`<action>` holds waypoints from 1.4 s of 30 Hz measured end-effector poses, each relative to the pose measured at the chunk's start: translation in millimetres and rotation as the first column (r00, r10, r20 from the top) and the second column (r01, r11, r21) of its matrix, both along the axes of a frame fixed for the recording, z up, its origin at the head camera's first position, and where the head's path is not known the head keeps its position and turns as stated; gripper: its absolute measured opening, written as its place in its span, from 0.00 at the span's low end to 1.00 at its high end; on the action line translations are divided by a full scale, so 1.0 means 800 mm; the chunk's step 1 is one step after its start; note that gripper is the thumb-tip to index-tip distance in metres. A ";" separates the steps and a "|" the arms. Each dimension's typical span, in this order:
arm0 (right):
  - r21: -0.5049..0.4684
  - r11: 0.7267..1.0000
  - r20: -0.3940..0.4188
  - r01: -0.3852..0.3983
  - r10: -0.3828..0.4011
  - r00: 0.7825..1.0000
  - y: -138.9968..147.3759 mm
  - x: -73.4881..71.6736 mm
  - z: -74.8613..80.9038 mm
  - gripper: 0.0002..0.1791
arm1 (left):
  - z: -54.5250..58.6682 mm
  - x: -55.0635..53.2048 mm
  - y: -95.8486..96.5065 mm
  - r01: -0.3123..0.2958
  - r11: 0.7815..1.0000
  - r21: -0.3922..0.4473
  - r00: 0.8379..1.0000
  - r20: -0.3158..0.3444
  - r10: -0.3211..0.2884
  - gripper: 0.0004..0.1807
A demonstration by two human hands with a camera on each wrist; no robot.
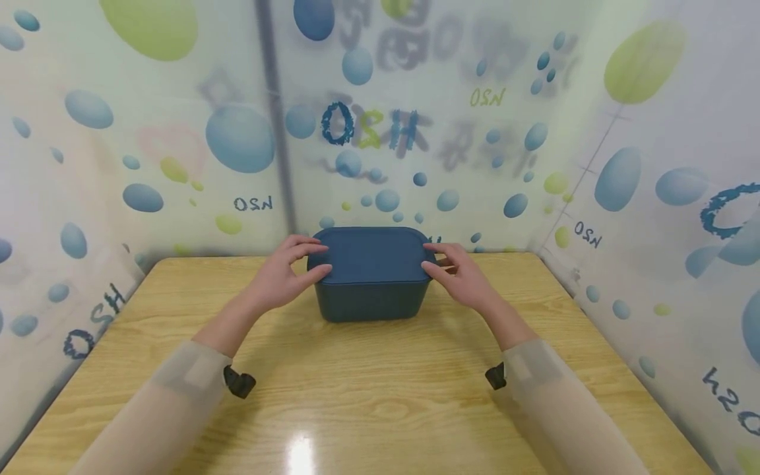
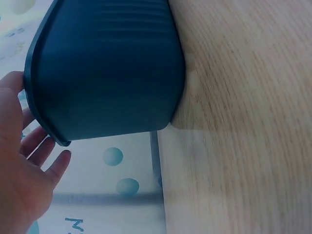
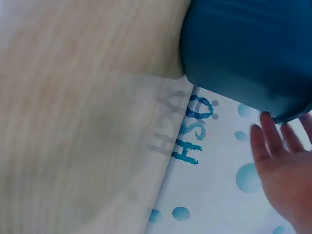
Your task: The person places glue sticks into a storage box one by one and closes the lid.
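A dark blue lidded storage box stands upright at the far edge of the table. Its flat lid lies over the top, rim level all round. On the left end, my left hand touches the lid with thumb and forefinger spread apart. In the left wrist view, fingers of the left hand extend loosely along the lid's rim. At the opposite end, my right hand has its thumb and forefinger on the lid's edge. Fairly straight fingertips of the right hand meet the rim from below in the right wrist view.
A light wood-grain table spreads out in front of the box. Close behind it rises a pale wall covering printed with blue and green ovals and letters. Similar panels flank the left and right sides.
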State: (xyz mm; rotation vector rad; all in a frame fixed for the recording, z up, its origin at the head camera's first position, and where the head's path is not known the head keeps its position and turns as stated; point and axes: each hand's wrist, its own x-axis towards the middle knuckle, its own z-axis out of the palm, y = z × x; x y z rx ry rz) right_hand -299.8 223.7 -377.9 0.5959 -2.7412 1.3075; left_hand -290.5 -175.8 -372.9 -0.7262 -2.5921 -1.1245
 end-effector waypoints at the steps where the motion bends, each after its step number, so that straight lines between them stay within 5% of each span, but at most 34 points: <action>1: 0.020 1.000 0.027 0.002 -0.002 1.000 -0.001 -0.004 0.002 0.34 | 0.000 -0.003 -0.001 -0.003 1.000 -0.006 1.000 0.022 0.003 0.28; 8: 0.024 0.999 0.215 -0.025 0.020 0.976 -0.006 -0.021 0.005 0.42 | 0.001 -0.018 -0.001 -0.015 0.999 -0.040 0.990 0.141 0.020 0.41; 17: -0.089 0.995 0.299 -0.043 0.068 0.952 -0.010 -0.029 -0.009 0.41 | -0.010 -0.024 -0.003 -0.015 1.000 0.009 0.980 0.198 0.013 0.43; 28: -0.114 0.992 0.296 -0.057 0.089 0.951 -0.012 -0.029 -0.011 0.41 | -0.018 -0.025 0.000 -0.027 0.997 0.076 0.979 0.203 0.011 0.40; 42: -0.092 0.994 0.264 -0.055 0.077 0.961 -0.009 -0.033 -0.011 0.39 | -0.007 -0.021 0.000 -0.023 0.997 0.068 0.977 0.212 0.008 0.41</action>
